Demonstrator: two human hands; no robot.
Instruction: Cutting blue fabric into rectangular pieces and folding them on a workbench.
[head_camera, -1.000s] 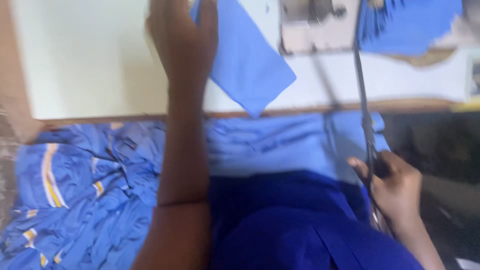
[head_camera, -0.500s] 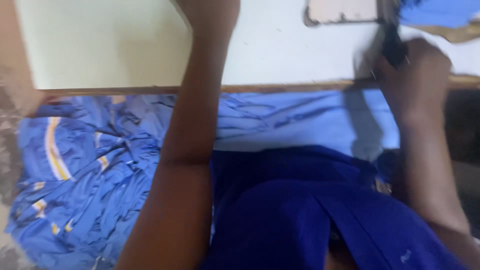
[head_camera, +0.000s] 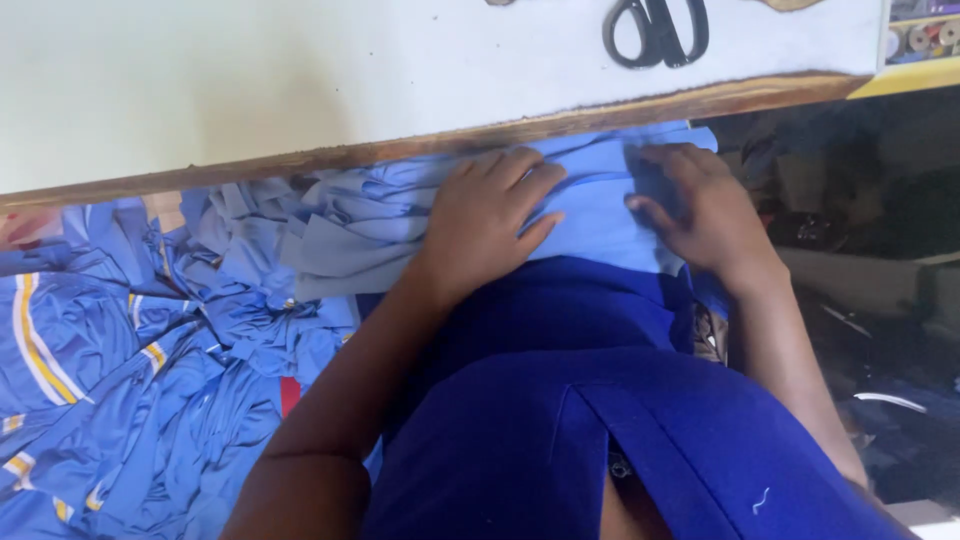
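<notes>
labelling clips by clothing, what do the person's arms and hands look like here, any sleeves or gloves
Both arms are bare to the frame's edge: no sleeves, gloves or watch show. The left hand and right hand are bare too, and no rings can be made out. The garment on the body is dark blue.

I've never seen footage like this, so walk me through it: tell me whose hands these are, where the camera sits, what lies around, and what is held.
This is no machine: a person wears a camera on the head, looking down at their own lap. The left hand and right hand both rest flat on a stack of light blue fabric pieces, fingers spread; nothing is gripped. Above is a white table with a wooden edge, black scissors lying on it. To the left lies a heap of blue garments with yellow and white stripes.
</notes>
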